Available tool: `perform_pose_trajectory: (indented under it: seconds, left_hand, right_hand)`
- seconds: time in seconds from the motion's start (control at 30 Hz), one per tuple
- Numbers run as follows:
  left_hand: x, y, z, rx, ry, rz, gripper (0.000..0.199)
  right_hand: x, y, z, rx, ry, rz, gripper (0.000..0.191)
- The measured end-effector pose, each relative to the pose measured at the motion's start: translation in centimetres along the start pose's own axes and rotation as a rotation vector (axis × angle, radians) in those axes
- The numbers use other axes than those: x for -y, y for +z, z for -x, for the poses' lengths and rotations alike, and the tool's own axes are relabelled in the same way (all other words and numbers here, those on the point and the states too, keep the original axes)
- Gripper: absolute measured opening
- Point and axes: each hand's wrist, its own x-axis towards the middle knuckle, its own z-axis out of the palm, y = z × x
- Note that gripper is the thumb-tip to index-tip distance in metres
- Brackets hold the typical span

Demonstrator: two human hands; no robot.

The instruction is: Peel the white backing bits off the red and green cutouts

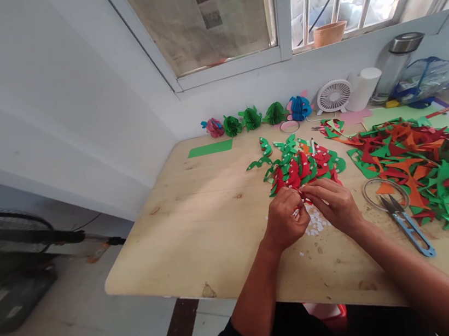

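Note:
My left hand (287, 218) and my right hand (332, 206) meet fingertip to fingertip above the table. Both are closed in a pinch on a small red paper piece (303, 197), mostly hidden by the fingers. Just beyond them lies a pile of red and green paper cut-outs (303, 164), many dotted with small white squares. Small white bits (318, 224) are scattered on the wood beneath my hands.
Blue thread snips (412, 228) and a roll of clear tape (385, 194) lie right, beside a heap of paper scraps (417, 159). Folded paper figures (251, 118), a green strip (210, 148), a white fan (334, 97) and a bottle (395, 68) stand or lie along the back of the table (168, 241).

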Motion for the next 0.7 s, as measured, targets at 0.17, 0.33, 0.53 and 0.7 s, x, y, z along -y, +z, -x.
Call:
perform_pose_trajectory:
  seconds: [0.17, 0.33, 0.53, 0.7]
  left_hand:
    - [0.11, 0.13, 0.09, 0.008, 0.059, -0.061, 0.016]
    - [0.03, 0.22, -0.01, -0.003, 0.120, -0.135, 0.018]
    - [0.04, 0.23, -0.06, -0.006, 0.133, -0.168, 0.018]
    - [0.08, 0.39, 0.02, 0.011, 0.142, -0.152, 0.019]
  right_hand:
    - [-0.12, 0.14, 0.09, -0.015, -0.020, 0.013, 0.017]
    - [0.15, 0.11, 0.00, -0.007, -0.052, 0.070, 0.014]
    - [0.39, 0.11, -0.17, 0.008, -0.083, 0.119, 0.015]
    - [0.70, 0.27, -0.19, -0.029, -0.071, 0.184, 0.013]
